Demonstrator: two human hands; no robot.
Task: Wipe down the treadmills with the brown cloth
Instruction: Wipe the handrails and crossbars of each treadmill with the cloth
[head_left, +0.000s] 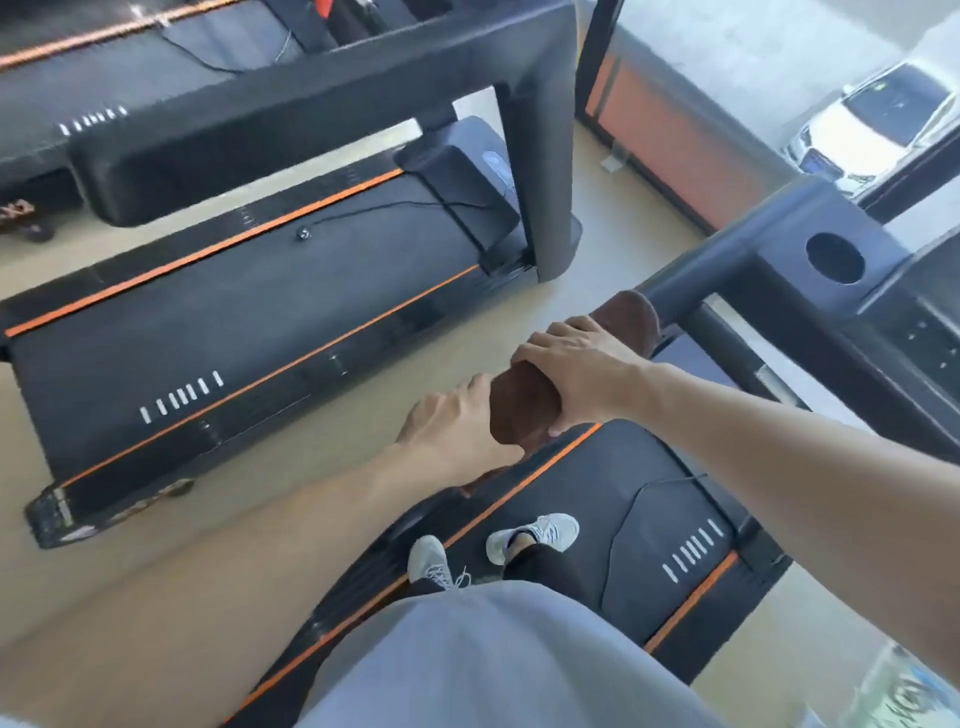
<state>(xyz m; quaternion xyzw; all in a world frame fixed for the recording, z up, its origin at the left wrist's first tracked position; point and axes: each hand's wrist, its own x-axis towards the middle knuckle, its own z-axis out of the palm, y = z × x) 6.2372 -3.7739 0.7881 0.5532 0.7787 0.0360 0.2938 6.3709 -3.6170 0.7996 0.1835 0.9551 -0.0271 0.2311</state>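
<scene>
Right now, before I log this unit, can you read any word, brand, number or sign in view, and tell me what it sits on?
No text can be read.
Round blue sticker on the next treadmill's motor cover: too blurred.
Car plate outside the window: too blurred.
White bars on the belts: plain marks, not letters.
Brown cloth, gripped by both hands on the handrail: no label shows.

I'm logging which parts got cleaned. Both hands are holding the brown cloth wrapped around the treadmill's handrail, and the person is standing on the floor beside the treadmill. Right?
Not quite. The head view shows both shoes on the treadmill belt, not on the floor beside it. The rest holds: the left hand and right hand both grip the brown cloth wrapped around the handrail.
</scene>
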